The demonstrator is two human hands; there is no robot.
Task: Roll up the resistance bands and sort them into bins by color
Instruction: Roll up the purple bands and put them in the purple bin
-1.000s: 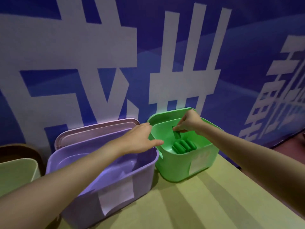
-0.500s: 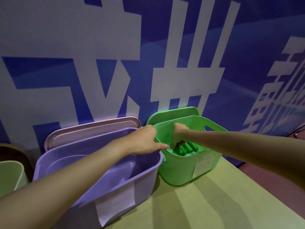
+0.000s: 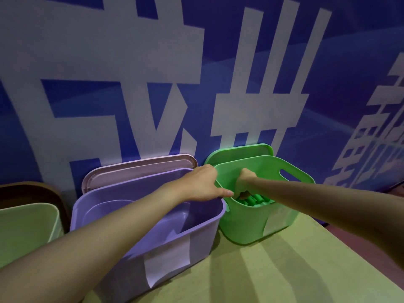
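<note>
A green bin [image 3: 244,226] stands at the table's back right, with several rolled green bands [image 3: 254,199] lying side by side in it. My right hand [image 3: 246,182] reaches down inside this bin, fingers curled onto a green roll among the others; the fingertips are partly hidden by the rim. My left hand [image 3: 203,182] lies flat, fingers stretched out, at the green bin's near left rim, above the corner of the purple bin [image 3: 131,217]. No bands are visible inside the purple bin.
A pink-purple lid [image 3: 140,169] and a green lid [image 3: 240,150] lean on the blue banner wall behind their bins. A pale green bin [image 3: 26,224] sits far left, in front of a brown object [image 3: 28,191]. The yellow-green table [image 3: 273,270] ends at the right.
My right hand has gone from above the green bin, pinching a green roll, down into the bin among the rolls. My left hand shifted slightly toward the green rim. The view tilted up.
</note>
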